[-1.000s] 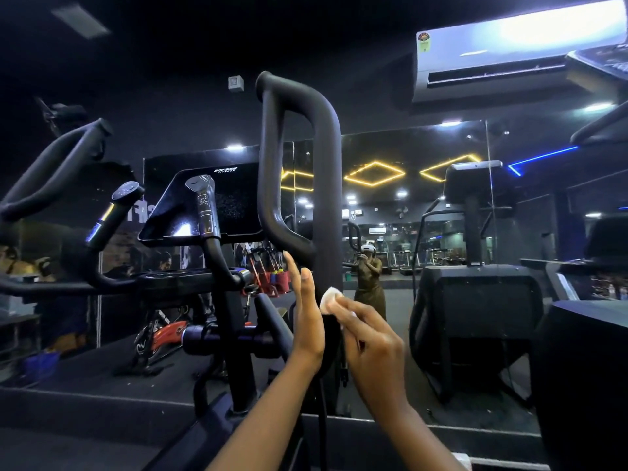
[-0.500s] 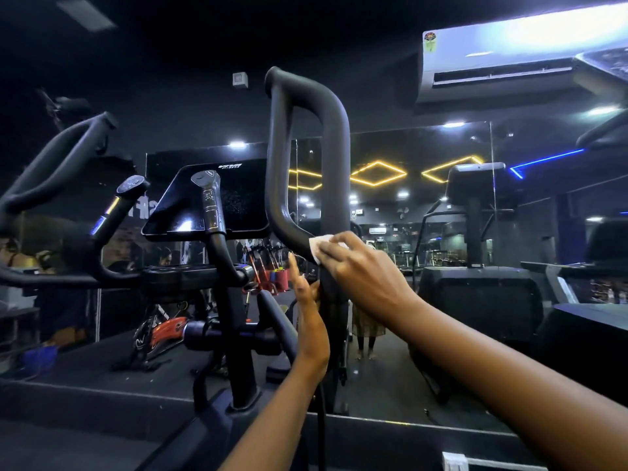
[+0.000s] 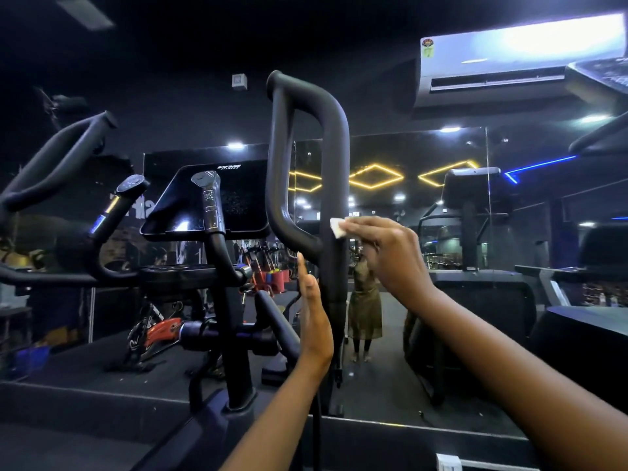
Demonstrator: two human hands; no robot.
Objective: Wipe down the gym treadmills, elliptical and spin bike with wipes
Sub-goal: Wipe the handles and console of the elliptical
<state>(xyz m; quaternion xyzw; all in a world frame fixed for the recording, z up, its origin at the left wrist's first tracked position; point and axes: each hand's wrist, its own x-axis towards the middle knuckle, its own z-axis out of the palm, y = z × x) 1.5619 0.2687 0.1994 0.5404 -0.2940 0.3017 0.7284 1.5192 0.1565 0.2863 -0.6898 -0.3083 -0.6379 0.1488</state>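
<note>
- Two bare hands work at the elliptical handle [image 3: 334, 185], a smooth, matte-black tube bent into a tall, rounded loop.
- The right hand [image 3: 390, 253] pinches a small, white, folded wipe [image 3: 336, 227] in curled fingertips and presses it to the handle's upright right bar, about midway up.
- The left hand [image 3: 314, 314] lies flat, fingers straight and together, against that bar below the wipe.
- Left of the handle stands a glossy, dark, slanted console screen [image 3: 217, 198].
- Behind the handle a wall mirror [image 3: 407, 158] reflects yellow diamond-shaped lights; up and right of the handle hangs a white air conditioner [image 3: 509, 59].
</note>
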